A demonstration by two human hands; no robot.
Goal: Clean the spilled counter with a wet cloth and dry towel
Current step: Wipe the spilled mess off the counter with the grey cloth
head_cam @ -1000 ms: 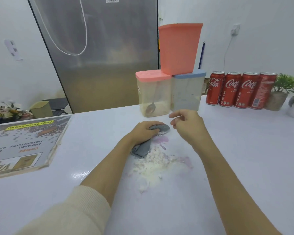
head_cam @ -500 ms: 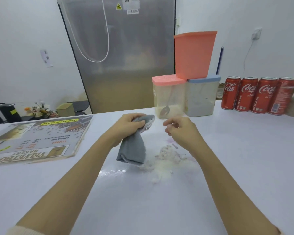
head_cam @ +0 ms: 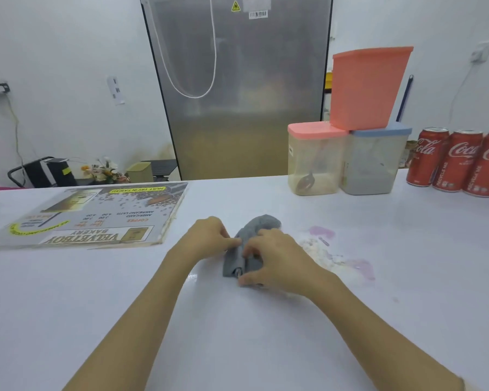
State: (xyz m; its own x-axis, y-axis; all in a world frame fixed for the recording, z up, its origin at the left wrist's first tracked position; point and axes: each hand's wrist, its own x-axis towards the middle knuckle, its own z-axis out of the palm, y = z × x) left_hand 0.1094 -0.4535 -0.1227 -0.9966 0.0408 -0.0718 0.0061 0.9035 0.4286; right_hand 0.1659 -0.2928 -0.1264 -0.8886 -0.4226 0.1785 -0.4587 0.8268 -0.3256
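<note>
White counter [head_cam: 124, 306] before a steel fridge [head_cam: 237, 94], grey cloth [head_cam: 254, 230] lying mid-counter just left of spilled powder [head_cam: 322, 253], left hand [head_cam: 209, 235] and right hand [head_cam: 277, 261] both pinching its folds.

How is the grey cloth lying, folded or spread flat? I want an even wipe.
Folded, bunched: the grey cloth sits as a narrow, humped bundle on the white counter, left hand and right hand pinching it.
</note>
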